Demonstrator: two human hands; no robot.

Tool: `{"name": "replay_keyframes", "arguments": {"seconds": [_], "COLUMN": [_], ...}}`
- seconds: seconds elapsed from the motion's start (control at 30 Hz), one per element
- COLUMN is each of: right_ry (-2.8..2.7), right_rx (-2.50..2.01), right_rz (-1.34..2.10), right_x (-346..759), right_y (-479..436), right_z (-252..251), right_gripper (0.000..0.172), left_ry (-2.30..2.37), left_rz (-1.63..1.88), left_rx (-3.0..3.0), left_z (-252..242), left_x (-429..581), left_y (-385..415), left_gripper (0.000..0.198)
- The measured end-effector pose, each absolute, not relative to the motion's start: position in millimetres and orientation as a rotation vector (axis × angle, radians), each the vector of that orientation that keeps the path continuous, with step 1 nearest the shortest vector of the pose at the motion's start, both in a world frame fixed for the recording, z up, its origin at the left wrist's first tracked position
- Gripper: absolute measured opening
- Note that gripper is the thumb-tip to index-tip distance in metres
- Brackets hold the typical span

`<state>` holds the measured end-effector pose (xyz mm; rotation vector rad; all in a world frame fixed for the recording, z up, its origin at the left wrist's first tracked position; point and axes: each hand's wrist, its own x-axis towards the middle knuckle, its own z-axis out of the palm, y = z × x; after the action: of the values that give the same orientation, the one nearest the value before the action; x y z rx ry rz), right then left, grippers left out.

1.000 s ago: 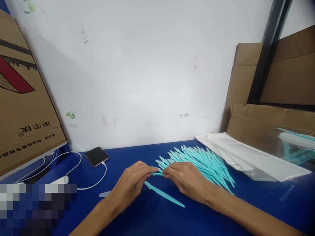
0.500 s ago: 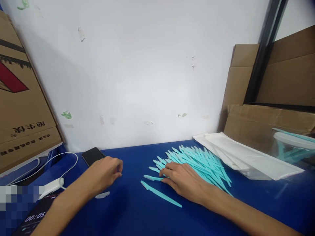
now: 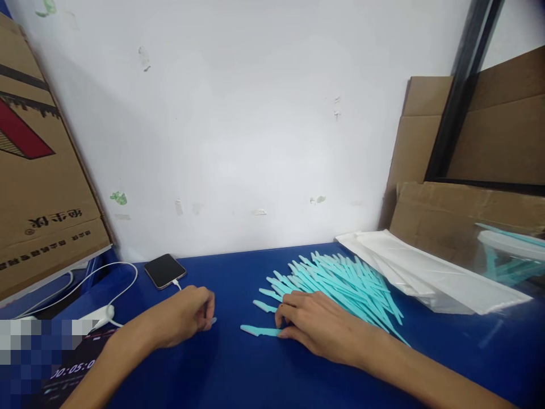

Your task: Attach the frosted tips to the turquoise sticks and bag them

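My left hand (image 3: 193, 315) is closed, knuckles up, over the left-centre of the blue table. A small translucent blade cap (image 3: 213, 321) pokes out at its fingertips. Between the thumb and fingers of my right hand (image 3: 306, 324) is a teal eyebrow razor (image 3: 260, 330), its head pointing left and its handle end hidden by the hand. Just above it, another teal razor (image 3: 264, 307) lies partly under my right fingers. Behind that hand spreads a fanned pile of similar razors (image 3: 340, 278), heads toward the wall and the left.
White plastic bags (image 3: 409, 267) lie at the back right, beside a clear container (image 3: 506, 250) with teal razors. A phone (image 3: 165, 270) on a white cable rests at the back left. Another phone (image 3: 72, 369) shows a timer. Cardboard boxes (image 3: 51, 187) flank both sides.
My right hand has shifted down and gripped the nearest razor, which lay loose at a slant. My left hand has lowered; the cap that lay beneath it now shows at its fingertips.
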<state>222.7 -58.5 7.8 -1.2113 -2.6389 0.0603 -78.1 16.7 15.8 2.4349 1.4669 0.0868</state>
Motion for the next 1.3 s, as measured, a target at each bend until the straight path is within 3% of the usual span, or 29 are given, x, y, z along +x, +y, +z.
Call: {"name": "replay_keyframes", "arguments": {"seconds": [0.37, 0.67, 1.03, 1.3], "right_ry": [-2.701, -2.761, -2.617, -2.601], "right_rx": [-1.236, -1.112, -1.346, -1.349], "right_rz": [0.058, 0.103, -0.4, -0.475], "right_x": [223.9, 228.9, 229.1, 233.5], "right_y": [-58.0, -62.3, -51.5, -45.4], "right_z": [10.0, 6.9, 11.3, 5.1], "right_gripper": [0.008, 0.009, 0.012, 0.005], "left_ry": [1.258, 1.225, 1.27, 1.308], "left_rz": [0.33, 0.416, 0.717, 0.66], "left_rx": [2.738, 2.797, 2.652, 2.616], "left_z": [0.9, -2.5, -0.4, -0.7], "left_x": [-23.2, -20.8, -24.9, -20.5], "left_y": [-0.1, 7.4, 15.5, 11.2], "left_gripper": [0.015, 0.035, 0.041, 0.04]}}
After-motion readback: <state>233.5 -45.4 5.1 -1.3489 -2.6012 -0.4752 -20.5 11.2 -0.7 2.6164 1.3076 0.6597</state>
